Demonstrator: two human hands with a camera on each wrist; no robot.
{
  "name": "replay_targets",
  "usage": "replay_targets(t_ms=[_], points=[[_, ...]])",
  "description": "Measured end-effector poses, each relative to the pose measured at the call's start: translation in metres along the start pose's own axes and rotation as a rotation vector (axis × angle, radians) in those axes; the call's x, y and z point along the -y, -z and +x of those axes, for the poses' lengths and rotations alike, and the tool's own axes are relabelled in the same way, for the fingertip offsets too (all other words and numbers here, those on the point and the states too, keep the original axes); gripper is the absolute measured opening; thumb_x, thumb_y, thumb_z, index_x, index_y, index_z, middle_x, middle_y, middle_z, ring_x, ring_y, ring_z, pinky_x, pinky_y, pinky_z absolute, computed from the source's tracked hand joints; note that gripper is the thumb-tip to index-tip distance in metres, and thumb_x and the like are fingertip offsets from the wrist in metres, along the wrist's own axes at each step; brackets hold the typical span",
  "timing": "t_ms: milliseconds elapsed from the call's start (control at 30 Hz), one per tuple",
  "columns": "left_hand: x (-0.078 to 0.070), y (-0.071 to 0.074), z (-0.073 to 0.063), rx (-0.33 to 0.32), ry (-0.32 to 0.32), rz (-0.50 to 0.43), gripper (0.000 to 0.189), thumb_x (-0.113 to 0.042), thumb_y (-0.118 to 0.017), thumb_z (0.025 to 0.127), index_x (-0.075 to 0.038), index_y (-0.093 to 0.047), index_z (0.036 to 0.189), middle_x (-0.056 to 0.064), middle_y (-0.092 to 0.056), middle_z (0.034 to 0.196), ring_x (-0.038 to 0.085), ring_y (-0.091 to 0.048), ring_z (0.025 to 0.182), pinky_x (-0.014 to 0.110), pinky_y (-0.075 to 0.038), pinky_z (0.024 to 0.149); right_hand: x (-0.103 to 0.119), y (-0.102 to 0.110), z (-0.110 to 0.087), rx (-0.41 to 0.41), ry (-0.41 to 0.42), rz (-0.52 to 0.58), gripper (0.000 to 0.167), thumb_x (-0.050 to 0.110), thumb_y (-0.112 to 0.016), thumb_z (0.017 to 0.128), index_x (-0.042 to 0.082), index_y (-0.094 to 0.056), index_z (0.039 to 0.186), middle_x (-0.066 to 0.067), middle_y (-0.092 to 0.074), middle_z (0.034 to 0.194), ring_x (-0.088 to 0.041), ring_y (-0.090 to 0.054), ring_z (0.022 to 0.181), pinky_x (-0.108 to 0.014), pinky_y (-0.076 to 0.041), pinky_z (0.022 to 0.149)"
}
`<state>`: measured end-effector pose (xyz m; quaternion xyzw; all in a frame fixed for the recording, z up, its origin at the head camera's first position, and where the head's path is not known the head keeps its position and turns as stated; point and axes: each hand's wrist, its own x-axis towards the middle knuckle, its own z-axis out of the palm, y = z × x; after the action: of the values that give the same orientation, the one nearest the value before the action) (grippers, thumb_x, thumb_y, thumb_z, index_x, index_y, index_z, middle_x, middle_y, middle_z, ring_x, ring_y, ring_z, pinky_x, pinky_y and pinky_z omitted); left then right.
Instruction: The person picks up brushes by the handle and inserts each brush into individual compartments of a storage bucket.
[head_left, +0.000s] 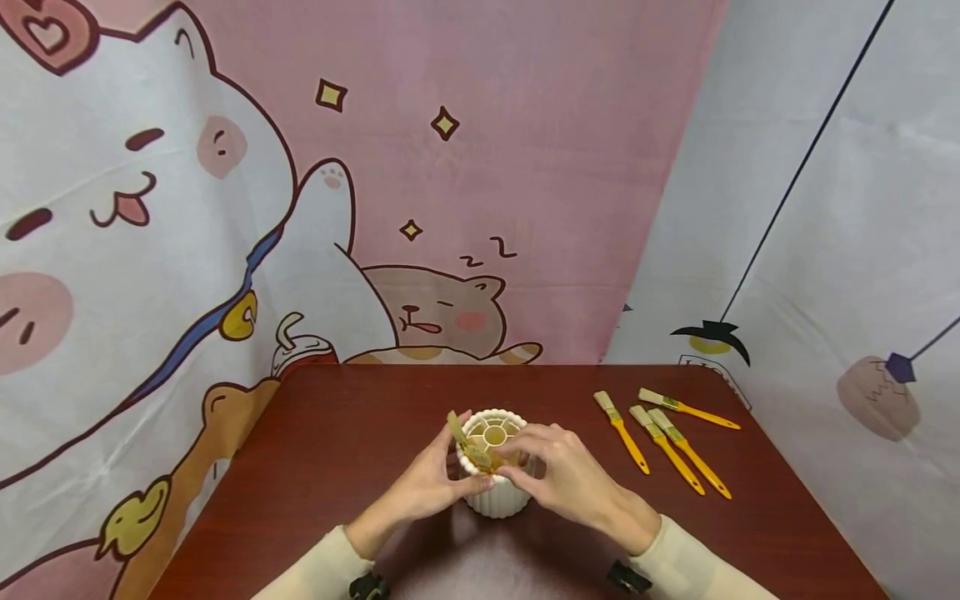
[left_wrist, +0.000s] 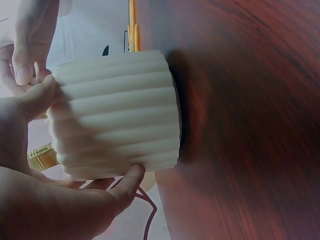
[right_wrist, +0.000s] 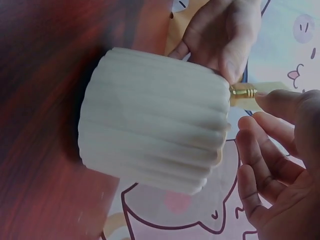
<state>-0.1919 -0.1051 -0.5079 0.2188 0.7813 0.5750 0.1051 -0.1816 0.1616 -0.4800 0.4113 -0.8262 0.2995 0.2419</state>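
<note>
A white ribbed cup (head_left: 497, 492) stands on the dark red table (head_left: 345, 433), near its front edge. My left hand (head_left: 427, 487) grips the cup's left side, thumb at the rim and fingers curled round the wall (left_wrist: 115, 115). A yellow-handled brush (head_left: 468, 446) leans in the cup with its gold ferrule (right_wrist: 243, 92) and bristles above the rim. My right hand (head_left: 570, 479) reaches in from the right and pinches the brush at the rim with its fingertips (right_wrist: 277, 100). The cup's inside shows a divider.
Several more yellow-handled brushes (head_left: 667, 437) lie side by side on the table to the right of the cup. Cartoon cat cloth hangs behind the table and on the left, pale cloth on the right.
</note>
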Motion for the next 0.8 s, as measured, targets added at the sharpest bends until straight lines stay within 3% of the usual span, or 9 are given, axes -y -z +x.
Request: replay_targets(t_ms=[333,433,600,800], points=[[-0.004,-0.001,-0.002,-0.021,0.019,-0.015,0.117,-0.018,-0.096,0.097,-0.007,-0.02,0.186,0.03,-0.054,0.174,0.043,-0.068,0.15,0.043,-0.068,0.112,-0.009,0.017,-0.001,-0.062,-0.011,-0.008,0.029,0.009,-0.102,0.088,0.012,-0.088,0.114,0.003,-0.086,0.102,-0.012,-0.079,0.09,-0.033,-0.06,0.079],[-0.005,-0.004,-0.002,-0.083,0.012,0.067,0.121,-0.026,-0.101,0.093,-0.007,-0.024,0.185,0.024,-0.054,0.177,0.04,-0.069,0.15,0.044,-0.063,0.117,-0.013,0.023,-0.002,-0.091,-0.015,-0.014,0.031,0.007,-0.102,0.087,0.014,-0.088,0.113,0.005,-0.085,0.102,-0.009,-0.077,0.085,-0.031,-0.056,0.078],[-0.009,-0.014,-0.005,-0.219,0.015,0.217,0.131,-0.043,-0.108,0.082,-0.009,-0.032,0.182,0.02,-0.051,0.18,0.038,-0.064,0.155,0.062,-0.051,0.129,-0.02,0.033,-0.003,-0.122,-0.042,-0.026,0.033,0.005,-0.101,0.088,0.018,-0.088,0.116,0.006,-0.085,0.103,-0.011,-0.079,0.083,-0.033,-0.061,0.079],[-0.011,-0.026,-0.007,-0.326,0.041,0.255,0.135,-0.051,-0.111,0.074,-0.009,-0.037,0.178,0.022,-0.052,0.175,0.042,-0.055,0.161,0.068,-0.047,0.132,-0.028,0.046,-0.004,-0.166,-0.066,-0.063,0.035,0.005,-0.1,0.089,0.018,-0.087,0.119,0.007,-0.087,0.109,-0.013,-0.08,0.085,-0.023,-0.062,0.083]])
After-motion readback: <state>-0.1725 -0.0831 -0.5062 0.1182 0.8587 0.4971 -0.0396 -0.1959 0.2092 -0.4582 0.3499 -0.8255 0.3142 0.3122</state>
